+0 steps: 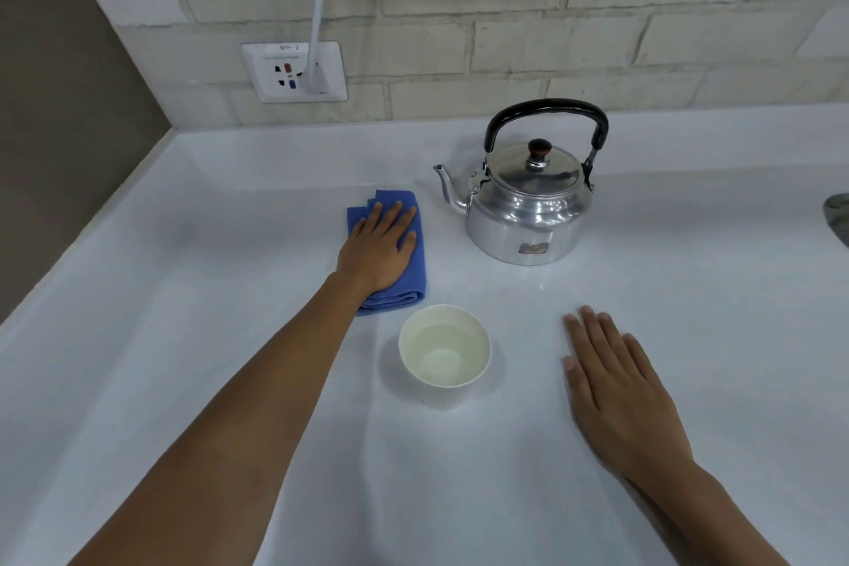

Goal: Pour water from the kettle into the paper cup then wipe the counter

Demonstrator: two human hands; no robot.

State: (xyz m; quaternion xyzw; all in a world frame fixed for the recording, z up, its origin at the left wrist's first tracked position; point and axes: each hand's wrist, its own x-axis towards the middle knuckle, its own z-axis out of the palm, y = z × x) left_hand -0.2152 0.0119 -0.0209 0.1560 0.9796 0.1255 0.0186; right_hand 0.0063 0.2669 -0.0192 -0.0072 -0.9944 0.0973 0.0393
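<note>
Two hands are down flat: my left hand [377, 244] presses open-palmed on the folded blue cloth [404, 285]; the paper cup [444, 347] holds water near the kettle [523, 202]; my right hand [615, 377] rests open on the counter [183, 335]. I judge wiping comes next, steering the cloth around the cup.

Both forearms bare, no sleeves, rings or watch.

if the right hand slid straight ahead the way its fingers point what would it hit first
Probably the kettle. The right hand lies flat on the counter, fingers pointing up and slightly left; bare counter lies between, though it might just pass the kettle's left side.
</note>
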